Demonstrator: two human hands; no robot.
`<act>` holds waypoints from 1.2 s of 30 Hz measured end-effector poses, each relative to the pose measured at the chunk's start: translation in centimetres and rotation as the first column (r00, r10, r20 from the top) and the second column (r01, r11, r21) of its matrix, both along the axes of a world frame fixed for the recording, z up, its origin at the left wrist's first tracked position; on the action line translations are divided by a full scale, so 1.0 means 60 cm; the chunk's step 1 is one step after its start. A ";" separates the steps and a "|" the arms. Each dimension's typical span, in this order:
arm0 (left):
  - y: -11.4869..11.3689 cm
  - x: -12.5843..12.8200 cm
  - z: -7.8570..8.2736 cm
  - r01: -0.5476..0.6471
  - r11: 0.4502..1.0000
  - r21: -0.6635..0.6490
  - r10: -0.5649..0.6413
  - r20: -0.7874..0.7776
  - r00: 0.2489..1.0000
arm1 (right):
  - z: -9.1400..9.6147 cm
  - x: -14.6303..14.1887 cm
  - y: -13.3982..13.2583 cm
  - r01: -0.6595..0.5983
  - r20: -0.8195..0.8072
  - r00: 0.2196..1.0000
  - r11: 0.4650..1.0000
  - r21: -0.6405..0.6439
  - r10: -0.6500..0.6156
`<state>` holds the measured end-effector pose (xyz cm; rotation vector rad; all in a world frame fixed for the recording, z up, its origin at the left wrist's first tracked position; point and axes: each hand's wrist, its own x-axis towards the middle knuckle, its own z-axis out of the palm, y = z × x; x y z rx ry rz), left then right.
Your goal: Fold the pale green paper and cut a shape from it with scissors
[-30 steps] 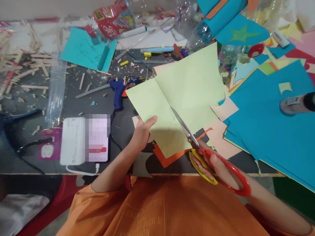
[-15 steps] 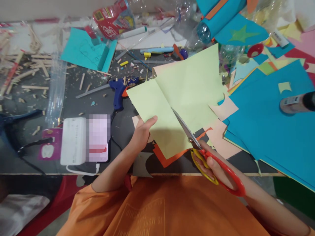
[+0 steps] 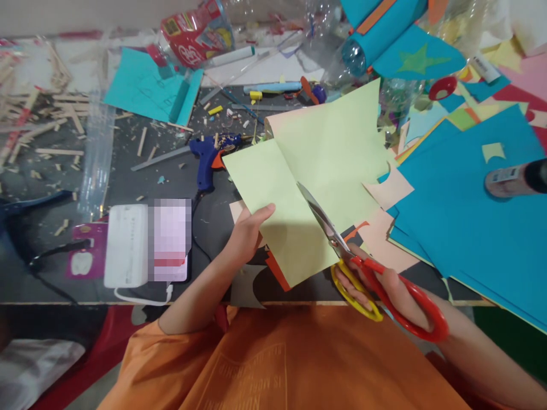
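Note:
My left hand grips the lower left edge of a pale green sheet of paper, thumb on top and fingers hidden beneath. My right hand is closed in the handles of a pair of scissors, one red and one yellow. The blades point up and left and lie along a cut that parts the near strip from the larger piece. That larger piece curls up at its far end. Under the sheet, an orange paper and pale pink scraps stick out.
Left of the sheet lie a blue glue gun, a phone and a white power bank. Blue sheets with a small bottle are on the right. A red-labelled plastic bottle and wood sticks lie farther back.
The scissor handles have spread wider and my right hand has shifted slightly right. The near strip of the green paper has tilted and moved a little; my left hand keeps its hold.

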<state>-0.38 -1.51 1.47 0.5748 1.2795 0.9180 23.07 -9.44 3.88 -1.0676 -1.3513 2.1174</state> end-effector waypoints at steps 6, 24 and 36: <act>-0.003 -0.004 -0.010 0.002 1.000 -0.023 0.001 0.111 0.994 | -0.007 0.004 0.005 -0.035 -0.035 0.999 0.994 -0.102 0.031; -0.014 -0.009 -0.019 0.125 0.992 -0.026 -0.124 0.049 0.991 | -0.014 -0.028 0.002 0.105 -0.017 0.994 0.989 -0.107 -0.108; -0.015 -0.010 -0.022 0.143 0.990 -0.017 -0.143 0.017 0.990 | -0.023 -0.029 -0.004 0.130 0.071 0.989 0.990 -0.045 -0.126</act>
